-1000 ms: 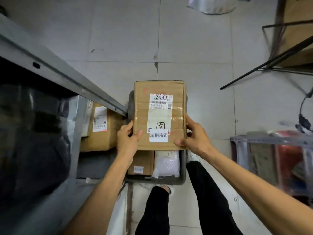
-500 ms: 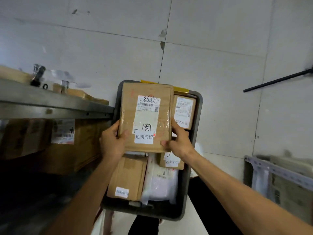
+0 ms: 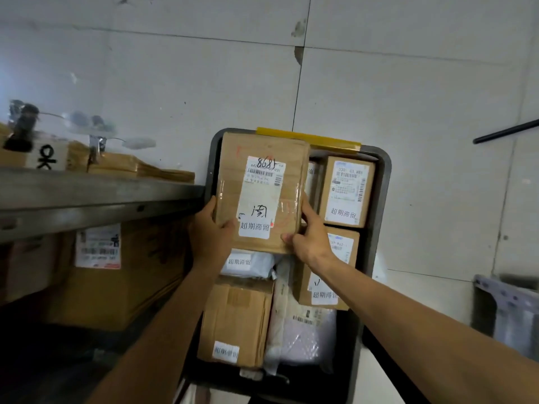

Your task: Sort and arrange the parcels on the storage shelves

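Parcel (image 3: 262,191) perhaps lower; hands (image 3: 210,232) (image 3: 309,242) around it

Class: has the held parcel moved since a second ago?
Yes. The held parcel sits further left over the grey bin, uncovering the box at its far right.

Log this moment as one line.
left grip: holds cardboard parcel | right grip: holds cardboard parcel | cardboard parcel: over gray tote of parcels | metal shelf: at left

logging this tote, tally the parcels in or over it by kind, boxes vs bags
cardboard boxes: 4 (held box, top right box, middle right box, bottom left box)
plastic bags: 2 (grey bag, white bag)
total: 6; sliver by held box unclear
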Tool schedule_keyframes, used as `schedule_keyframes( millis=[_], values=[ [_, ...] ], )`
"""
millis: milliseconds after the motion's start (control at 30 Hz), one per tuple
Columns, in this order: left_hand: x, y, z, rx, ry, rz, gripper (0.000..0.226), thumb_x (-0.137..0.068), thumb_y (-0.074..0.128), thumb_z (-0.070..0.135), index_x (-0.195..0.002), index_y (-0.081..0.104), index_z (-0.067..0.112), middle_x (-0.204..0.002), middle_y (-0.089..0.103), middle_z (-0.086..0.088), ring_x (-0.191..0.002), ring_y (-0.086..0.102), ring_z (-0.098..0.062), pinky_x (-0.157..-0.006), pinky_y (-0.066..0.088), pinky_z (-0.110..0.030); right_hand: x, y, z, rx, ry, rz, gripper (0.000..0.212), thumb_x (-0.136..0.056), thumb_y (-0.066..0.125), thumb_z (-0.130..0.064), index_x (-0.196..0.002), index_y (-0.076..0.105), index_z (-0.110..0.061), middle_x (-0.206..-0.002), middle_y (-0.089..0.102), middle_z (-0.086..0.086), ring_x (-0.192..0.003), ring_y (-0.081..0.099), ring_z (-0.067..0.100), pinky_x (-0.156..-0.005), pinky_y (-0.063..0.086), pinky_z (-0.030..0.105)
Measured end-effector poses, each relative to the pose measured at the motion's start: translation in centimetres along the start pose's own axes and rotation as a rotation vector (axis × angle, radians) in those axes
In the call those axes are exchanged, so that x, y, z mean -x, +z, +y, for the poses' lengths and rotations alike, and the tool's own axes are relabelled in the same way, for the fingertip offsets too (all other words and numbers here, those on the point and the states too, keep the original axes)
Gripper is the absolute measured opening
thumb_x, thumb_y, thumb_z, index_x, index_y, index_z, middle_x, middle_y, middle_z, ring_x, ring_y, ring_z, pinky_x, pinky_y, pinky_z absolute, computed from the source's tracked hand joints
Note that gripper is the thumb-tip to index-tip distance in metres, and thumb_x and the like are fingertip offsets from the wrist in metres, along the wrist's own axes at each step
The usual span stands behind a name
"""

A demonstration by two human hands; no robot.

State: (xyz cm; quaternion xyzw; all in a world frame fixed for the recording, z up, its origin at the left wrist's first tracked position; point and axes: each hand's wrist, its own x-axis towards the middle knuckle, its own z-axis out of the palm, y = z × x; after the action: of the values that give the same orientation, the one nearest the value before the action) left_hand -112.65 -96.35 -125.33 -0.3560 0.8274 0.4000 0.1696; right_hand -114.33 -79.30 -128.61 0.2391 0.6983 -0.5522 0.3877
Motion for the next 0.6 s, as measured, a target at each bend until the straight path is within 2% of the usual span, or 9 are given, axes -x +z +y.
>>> schedule_keyframes(
  millis=[67, 100, 167, 267, 333, 400, 500, 533, 600],
  values=[
    [-0.6, 0.4, -0.6, -0.045, -0.018, 0.006, 0.043, -0.087, 0.067, 0.007, -0.128, 0.056, 0.013, -0.124, 0.063, -0.007, -0.11, 0.063, -0.024, -0.078, 0.057, -0.028, -0.3, 0.4, 0.2, 0.034, -0.005, -0.013, 0.094, -0.084, 0.055, 0.019, -0.154, 0.014, -0.027, -0.134, 0.05, -0.006, -0.112, 0.056, 0.007, -0.079, 0.043, 0.002],
    [-0.7, 0.6, -0.7, -0.077, -0.021, 0.007, 0.05, -0.085, 0.069, 0.009, -0.133, 0.052, 0.012, -0.126, 0.062, -0.007, -0.112, 0.063, -0.024, -0.08, 0.057, -0.031, -0.3, 0.5, 0.3, 0.058, -0.009, -0.027, 0.096, -0.084, 0.057, 0.016, -0.155, 0.01, -0.029, -0.141, 0.048, -0.003, -0.125, 0.049, 0.013, -0.092, 0.042, 0.011],
    [-0.8, 0.8, -0.9, -0.14, -0.018, 0.004, 0.061, -0.081, 0.072, 0.011, -0.137, 0.047, 0.015, -0.127, 0.06, -0.007, -0.115, 0.06, -0.026, -0.084, 0.058, -0.04, 0.0, 0.6, 0.3, 0.119, -0.017, -0.061, 0.097, -0.087, 0.059, 0.008, -0.155, 0.001, -0.03, -0.146, 0.045, 0.002, -0.134, 0.042, 0.019, -0.105, 0.037, 0.027],
    [0.1, 0.4, -0.1, -0.219, -0.022, 0.0, 0.052, -0.079, 0.071, 0.01, -0.128, 0.052, 0.017, -0.122, 0.061, -0.006, -0.112, 0.06, -0.026, -0.083, 0.058, -0.043, 0.4, -0.1, -1.0, 0.273, -0.025, -0.078, 0.088, -0.092, 0.059, -0.006, -0.155, -0.001, -0.021, -0.142, 0.049, 0.007, -0.129, 0.047, 0.026, -0.102, 0.039, 0.03],
    [1.3, -0.3, 1.1, -0.234, -0.025, -0.003, 0.043, -0.08, 0.069, 0.012, -0.12, 0.056, 0.016, -0.118, 0.062, -0.006, -0.109, 0.06, -0.026, -0.083, 0.057, -0.045, 1.0, -0.8, -2.4, 0.365, -0.037, -0.075, 0.076, -0.093, 0.06, -0.014, -0.153, 0.014, -0.015, -0.134, 0.056, 0.011, -0.122, 0.053, 0.03, -0.096, 0.043, 0.031],
    [2.7, -1.4, 2.6, -0.263, 0.005, -0.024, 0.034, -0.083, 0.065, 0.011, -0.116, 0.059, 0.012, -0.115, 0.063, -0.008, -0.107, 0.06, -0.027, -0.083, 0.056, -0.045, 1.9, -1.6, -4.1, 0.487, -0.04, -0.065, 0.059, -0.094, 0.058, -0.018, -0.145, 0.029, -0.009, -0.129, 0.058, 0.015, -0.119, 0.054, 0.034, -0.097, 0.045, 0.036],
    [4.8, -3.9, 6.0, -0.328, 0.033, -0.078, 0.038, -0.088, 0.064, 0.009, -0.125, 0.057, 0.008, -0.121, 0.063, -0.008, -0.107, 0.062, -0.026, -0.069, 0.053, -0.024, 4.6, -3.0, -7.0, 0.716, -0.067, -0.087, 0.044, -0.096, 0.052, -0.02, -0.135, 0.038, -0.003, -0.128, 0.055, 0.02, -0.118, 0.052, 0.036, -0.094, 0.045, 0.038],
    [5.6, -5.0, 7.5, -0.361, 0.052, -0.078, 0.041, -0.088, 0.065, 0.009, -0.128, 0.056, 0.008, -0.123, 0.062, -0.008, -0.107, 0.062, -0.025, -0.07, 0.05, -0.021, 5.9, -3.4, -8.1, 0.781, -0.08, -0.111, 0.043, -0.097, 0.05, -0.021, -0.134, 0.039, -0.003, -0.128, 0.054, 0.02, -0.118, 0.052, 0.036, -0.093, 0.044, 0.038],
    [7.1, -7.3, 10.4, -0.418, 0.111, -0.092, 0.043, -0.086, 0.068, 0.012, -0.127, 0.058, 0.012, -0.122, 0.064, -0.007, -0.106, 0.062, -0.023, -0.08, 0.053, -0.03, 8.5, -4.3, -10.4, 0.878, -0.122, -0.148, 0.042, -0.097, 0.051, -0.024, -0.133, 0.042, -0.005, -0.126, 0.054, 0.018, -0.115, 0.053, 0.035, -0.09, 0.045, 0.037]
  ],
)
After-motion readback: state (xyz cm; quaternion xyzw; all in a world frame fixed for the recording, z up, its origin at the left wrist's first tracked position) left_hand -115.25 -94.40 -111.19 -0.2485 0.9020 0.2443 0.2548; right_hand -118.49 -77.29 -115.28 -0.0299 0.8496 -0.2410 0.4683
